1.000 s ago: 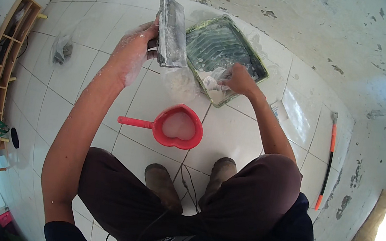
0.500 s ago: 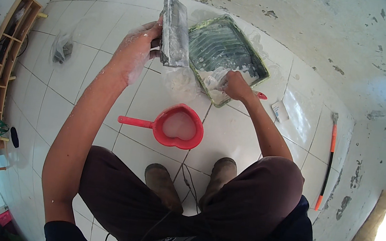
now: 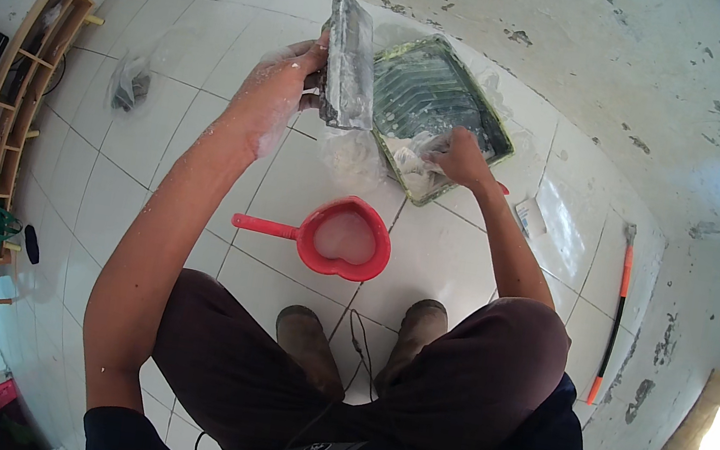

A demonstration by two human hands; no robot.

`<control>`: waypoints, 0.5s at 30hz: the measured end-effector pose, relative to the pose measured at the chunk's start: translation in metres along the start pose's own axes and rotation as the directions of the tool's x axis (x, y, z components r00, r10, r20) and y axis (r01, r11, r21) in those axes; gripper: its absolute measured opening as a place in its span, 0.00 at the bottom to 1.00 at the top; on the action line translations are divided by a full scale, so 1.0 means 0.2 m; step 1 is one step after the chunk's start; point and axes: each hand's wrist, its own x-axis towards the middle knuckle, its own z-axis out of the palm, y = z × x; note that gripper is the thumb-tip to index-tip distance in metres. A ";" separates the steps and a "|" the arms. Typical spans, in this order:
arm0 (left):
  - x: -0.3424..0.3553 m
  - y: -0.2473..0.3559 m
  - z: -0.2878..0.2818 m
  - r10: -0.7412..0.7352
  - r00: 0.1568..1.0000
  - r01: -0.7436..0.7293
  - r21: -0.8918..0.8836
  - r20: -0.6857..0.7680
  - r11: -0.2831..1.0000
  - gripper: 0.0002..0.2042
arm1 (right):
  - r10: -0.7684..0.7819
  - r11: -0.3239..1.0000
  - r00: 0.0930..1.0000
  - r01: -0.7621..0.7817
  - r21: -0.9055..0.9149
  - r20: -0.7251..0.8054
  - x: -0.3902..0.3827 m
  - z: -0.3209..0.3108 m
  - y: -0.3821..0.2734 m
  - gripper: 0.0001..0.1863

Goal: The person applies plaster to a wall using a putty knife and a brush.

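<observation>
My left hand grips a rectangular grey tool smeared with plaster, holding it tilted up beside the tray. Its fingers wrap round the left edge and back. White paste coats this hand and wrist. A dark green ribbed paint tray with a yellowish rim rests on the floor, with white paste in its near part. Inside that near end, my right hand is closed, next to pale, partly see-through material; what it holds is unclear. Nearer to me stands a red heart-shaped dipper containing cloudy whitish liquid.
A clear plastic bag touches the tray's near left side. By my right forearm lie a small white packet and a red tip. An orange-and-black pole lies along the right wall. Wooden shelves stand left; a cable runs between my boots.
The view has shifted slightly, moving the floor things rightward in it. My right hand has moved a little right and up within the tray. My left hand keeps its hold on the grey tool.
</observation>
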 end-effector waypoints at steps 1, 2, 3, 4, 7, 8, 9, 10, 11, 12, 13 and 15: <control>0.00 0.00 0.01 0.000 1.000 0.000 0.000 0.015 1.000 0.20 | 0.001 1.000 1.000 -0.001 -0.004 -0.006 0.01 0.00 -0.03 0.12; 0.00 0.00 0.02 0.002 1.000 -0.002 0.004 0.012 1.000 0.20 | -0.034 0.994 0.998 0.029 0.104 0.046 0.03 0.04 -0.09 0.12; 0.00 -0.01 0.02 0.029 1.000 -0.029 -0.016 -0.008 0.999 0.20 | -0.074 0.975 0.993 0.053 0.214 0.094 0.06 0.08 -0.15 0.12; -0.02 0.00 0.00 0.057 0.998 -0.058 -0.027 -0.040 0.998 0.22 | -0.147 0.972 0.984 0.123 0.200 0.105 0.08 0.15 -0.24 0.10; -0.02 0.00 0.02 0.063 0.998 -0.064 -0.038 -0.022 0.997 0.22 | -0.343 0.935 0.929 0.324 0.142 0.138 0.15 0.42 -0.28 0.08; -0.01 0.00 0.04 0.064 0.998 -0.065 -0.041 -0.018 0.997 0.22 | -0.464 0.886 0.870 0.453 0.101 0.167 0.17 0.52 -0.22 0.08; -0.04 0.01 0.04 0.062 0.997 -0.063 -0.030 -0.037 0.998 0.22 | -0.477 0.879 0.864 0.464 0.112 0.164 0.18 0.61 -0.21 0.08; -0.05 0.01 0.04 0.058 0.997 -0.059 -0.027 -0.049 0.998 0.23 | -0.503 0.864 0.861 0.499 0.066 0.075 0.17 0.66 -0.21 0.09; -0.04 0.01 0.03 0.059 0.997 -0.060 -0.026 -0.052 0.998 0.23 | -0.528 0.849 0.849 0.528 0.015 -0.015 0.17 0.69 -0.20 0.11; -0.04 0.01 0.03 0.056 0.997 -0.057 -0.014 -0.050 0.998 0.23 | -0.484 0.874 0.875 0.484 -0.043 -0.009 0.17 0.69 -0.17 0.14; -0.04 0.01 0.02 0.050 0.997 -0.050 0.002 -0.052 0.999 0.23 | -0.488 0.872 0.873 0.487 -0.037 -0.009 0.18 0.68 -0.19 0.14; -0.05 -0.01 0.00 0.051 0.997 -0.051 0.010 -0.053 0.999 0.23 | -0.348 0.935 0.935 0.352 -0.046 0.068 0.20 0.66 -0.21 0.10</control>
